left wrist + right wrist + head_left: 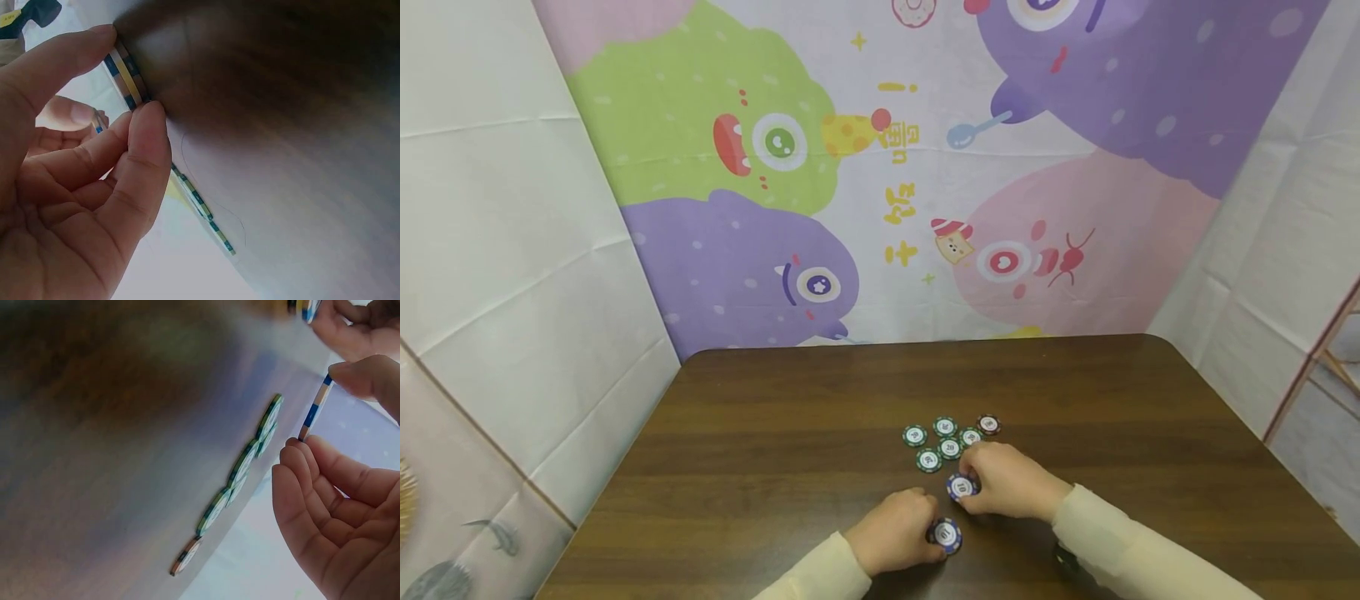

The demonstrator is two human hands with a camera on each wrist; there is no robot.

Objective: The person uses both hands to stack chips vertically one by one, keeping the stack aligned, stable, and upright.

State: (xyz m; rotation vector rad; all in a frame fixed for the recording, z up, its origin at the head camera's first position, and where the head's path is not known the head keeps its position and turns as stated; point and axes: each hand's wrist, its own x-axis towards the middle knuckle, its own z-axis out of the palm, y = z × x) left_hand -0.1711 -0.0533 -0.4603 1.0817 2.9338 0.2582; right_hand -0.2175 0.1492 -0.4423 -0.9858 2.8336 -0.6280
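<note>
My left hand (895, 529) pinches a short stack of blue-and-white poker chips (946, 536) between thumb and fingertips, the top one marked 10. In the left wrist view the stack's edge (128, 75) shows blue blocks and a yellow band. Farther forward and to the right, my right hand (1006, 482) grips a single blue-and-white chip (961, 487), also marked 10, by its rim. Its thin edge (315, 407) shows between thumb and fingers in the right wrist view. Both chips are close over the brown table (760, 467).
Just beyond the right hand lie several green-edged chips (928, 460), some touching or overlapping. A reddish-brown-edged chip (988, 424) lies at their far right. A dark object (1065, 557) shows under the right sleeve. Behind the table hangs a cartoon-printed cloth (895, 292).
</note>
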